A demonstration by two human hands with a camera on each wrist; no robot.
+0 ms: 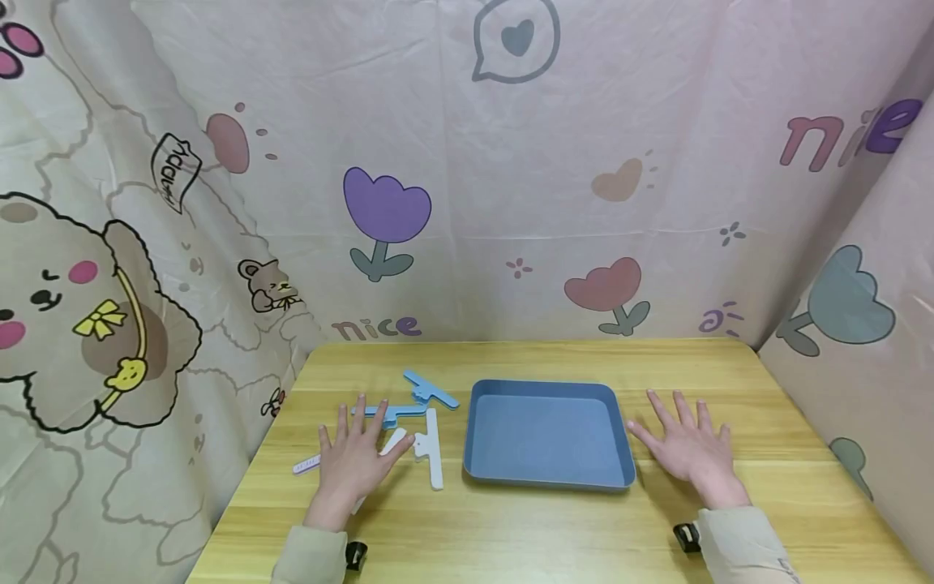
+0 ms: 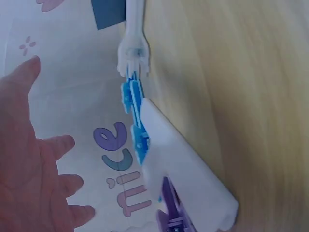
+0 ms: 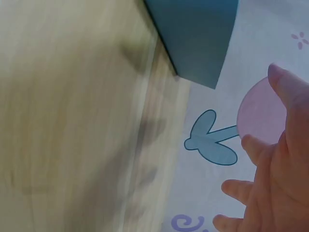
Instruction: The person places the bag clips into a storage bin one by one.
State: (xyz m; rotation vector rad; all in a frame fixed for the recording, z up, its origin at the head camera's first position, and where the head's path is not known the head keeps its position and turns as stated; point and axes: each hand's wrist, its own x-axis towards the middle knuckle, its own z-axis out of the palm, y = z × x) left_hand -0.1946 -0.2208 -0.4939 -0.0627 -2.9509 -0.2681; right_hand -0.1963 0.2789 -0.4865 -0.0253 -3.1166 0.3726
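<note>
My left hand (image 1: 353, 458), fingers spread, hovers over a group of plastic bag clips at the left of the table. Two blue clips (image 1: 390, 412) (image 1: 432, 390) lie just beyond its fingertips. A white clip (image 1: 434, 450) sits right of the thumb, and another white clip (image 2: 186, 169) lies partly hidden beneath the hand. A purple-and-white clip (image 1: 306, 465) pokes out on the hand's left side. My right hand (image 1: 689, 450), also with spread fingers and nothing in it, is held just right of a blue-grey rectangular tray (image 1: 550, 484).
The tray stands near the middle of the wooden table (image 1: 511, 535), its raised rim all round. A printed curtain (image 1: 496, 162) hangs behind the table's back edge and along both sides. Each sleeve has a small black device (image 1: 356, 556) at the wrist.
</note>
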